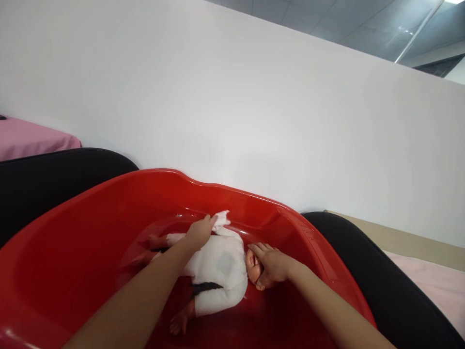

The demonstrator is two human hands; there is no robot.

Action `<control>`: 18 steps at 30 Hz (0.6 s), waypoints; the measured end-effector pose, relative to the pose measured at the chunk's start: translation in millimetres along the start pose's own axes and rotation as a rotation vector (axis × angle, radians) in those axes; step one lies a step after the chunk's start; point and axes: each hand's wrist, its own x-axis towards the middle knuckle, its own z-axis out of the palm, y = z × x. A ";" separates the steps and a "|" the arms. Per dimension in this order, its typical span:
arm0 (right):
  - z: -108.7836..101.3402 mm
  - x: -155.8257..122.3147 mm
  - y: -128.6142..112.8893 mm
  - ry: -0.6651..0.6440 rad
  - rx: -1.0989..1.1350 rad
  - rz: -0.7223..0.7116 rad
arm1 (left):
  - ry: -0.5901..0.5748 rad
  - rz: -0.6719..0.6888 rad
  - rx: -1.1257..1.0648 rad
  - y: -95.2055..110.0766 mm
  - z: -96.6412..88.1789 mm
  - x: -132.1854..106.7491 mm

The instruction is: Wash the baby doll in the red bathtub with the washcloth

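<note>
A baby doll (218, 264) with a white cloth body lies on its back in a red baby bathtub (72, 232), its head to the right and its feet to the left. My right hand (274, 264) is wrapped over the top of the doll's head (254, 266), covering its upper face. Pinched in my left hand (201, 232) is a small white cloth (221, 219), above the doll's far arm. That far arm is partly hidden by my left hand. The doll's near arm (214, 301) stretches left along the tub floor.
Black padded shapes (61, 169) flank the tub at left and right. Behind it rises a white partition (232, 106). Pink fabric (36, 135) lies at the far left, and paler pink fabric (432, 281) at the right.
</note>
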 end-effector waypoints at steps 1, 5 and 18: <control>0.1 0.2 0.0 0.000 0.000 0.000 | -0.017 0.066 -0.016 5.9 0.6 -0.9; 1.1 1.8 1.0 -0.005 -0.003 0.003 | -0.117 0.180 0.043 21.4 2.7 -2.2; -1.6 -1.5 -2.5 -0.010 0.015 0.009 | -0.110 -0.306 0.267 -7.7 1.7 0.3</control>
